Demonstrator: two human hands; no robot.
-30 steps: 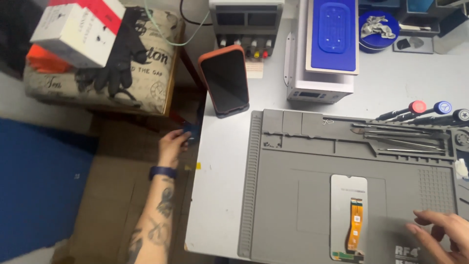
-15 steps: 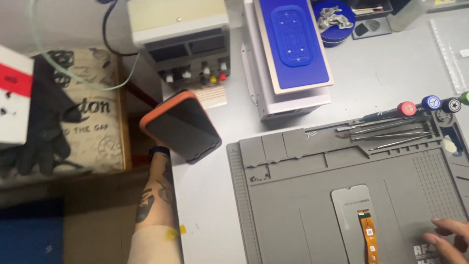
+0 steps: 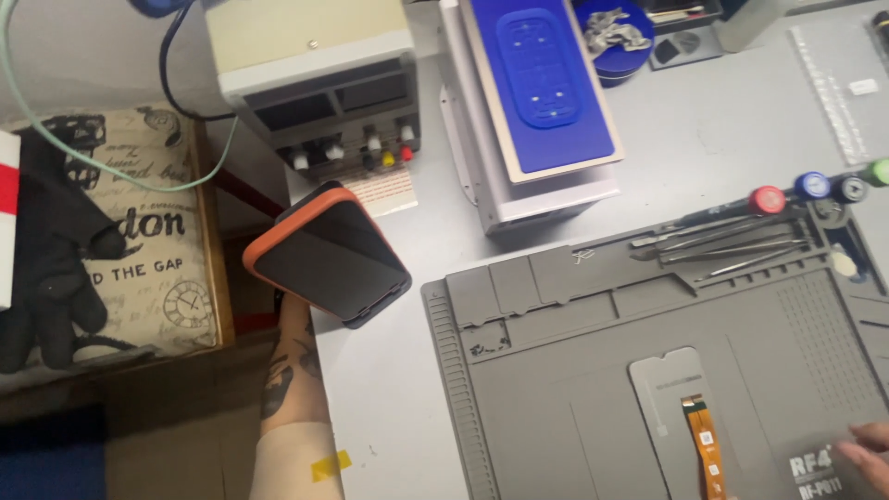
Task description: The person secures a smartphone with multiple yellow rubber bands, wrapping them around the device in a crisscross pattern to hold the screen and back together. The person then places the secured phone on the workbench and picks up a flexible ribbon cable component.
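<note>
At the counter's left edge, my left hand (image 3: 294,310) holds up a phone in an orange case (image 3: 329,255), dark screen facing me. The hand itself is almost wholly hidden behind the phone; only the forearm shows rising from below, so I judge it is gripping the phone from behind, though I cannot see the fingers. The phone's long axis runs diagonally, from upper left over the gap beside the counter to lower right, where its lower corner sits just above the counter's left margin, just left of the grey work mat (image 3: 556,407).

My right hand (image 3: 870,449) shows only as a few fingertips at the mat's lower right corner, resting on or just over it; whether it is open or curled I cannot tell. It holds nothing that I can see. Near it, toward the mat's front edge, lies a pale display panel (image 3: 669,407) with an orange flex cable (image 3: 706,449), its long axis running front to back. The right hand is much nearer this panel; the left one is well apart from it.

Along the mat's back edge lie screwdrivers with coloured caps (image 3: 769,200) and tweezers. Behind the mat stands a machine with a blue pad on top (image 3: 542,88), and left of it a bench power supply (image 3: 315,102). Off the counter's left edge, a printed cushion (image 3: 157,250) carries a black glove (image 3: 46,268).
</note>
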